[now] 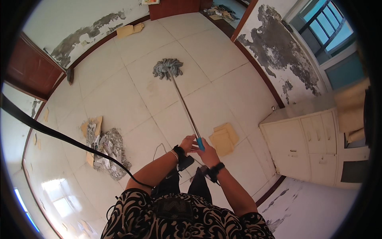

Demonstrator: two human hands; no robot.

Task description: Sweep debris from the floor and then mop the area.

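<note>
A mop with a grey string head (168, 68) stretches away from me, its head down on the tiled floor. Its thin metal handle (184, 104) slants back to a blue grip (200, 144) in front of my body. My right hand (208, 154) is closed around that grip. From the other side my left hand (188, 144) closes on the handle at the same spot, its fingertips partly hidden. Both wrists wear black bands with small dark devices.
Debris and cardboard (109, 149) lie in a heap at left. A flat cardboard piece (223, 139) is by my right hand, another (129, 30) at the far wall. A pale cabinet (298, 139) stands right; a broom (70, 75) leans at left. A black cable (79, 144) crosses the left side.
</note>
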